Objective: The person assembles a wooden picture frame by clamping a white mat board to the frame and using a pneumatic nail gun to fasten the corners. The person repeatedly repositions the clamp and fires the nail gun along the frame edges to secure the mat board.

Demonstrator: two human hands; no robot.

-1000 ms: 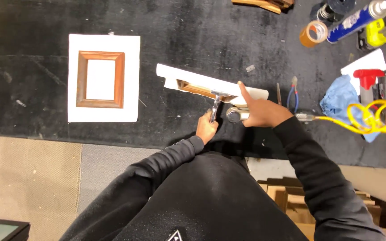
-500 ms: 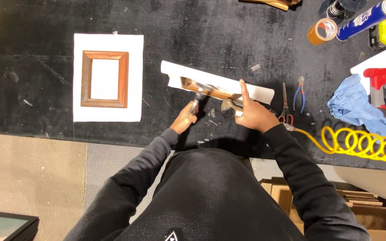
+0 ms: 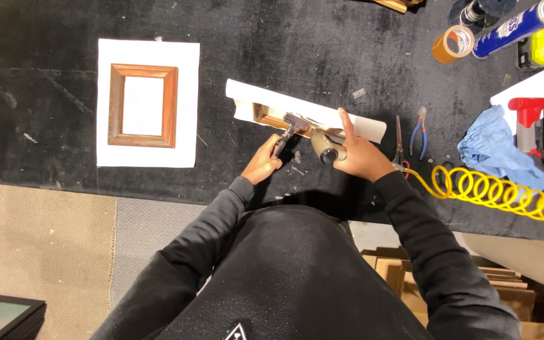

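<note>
My left hand [image 3: 264,164] grips the handle of a small metal tool [image 3: 288,129] whose head rests on a brown wooden frame piece [image 3: 272,118]. That piece lies under a curled white sheet of paper [image 3: 303,108] on the black mat. My right hand [image 3: 357,153] is closed on a tan air tool [image 3: 326,146] fed by a yellow coiled hose [image 3: 505,195], with its index finger stretched onto the paper. A finished brown wooden frame [image 3: 143,105] rests on a white sheet [image 3: 187,101] at the left, away from both hands.
Blue-handled pliers [image 3: 418,129] lie right of my right hand. Further right are a blue cloth [image 3: 495,154], a red nail gun [image 3: 536,123], a tape roll [image 3: 448,44] and a blue tube [image 3: 511,25]. A black framed picture [image 3: 1,315] sits at bottom left. Cardboard boxes [image 3: 404,271] stand below the table edge.
The view has shifted slightly, so everything sits a bit further right and lower. My left hand moved closer along the tool handle; my right hand keeps holding the air tool against the frame piece.
</note>
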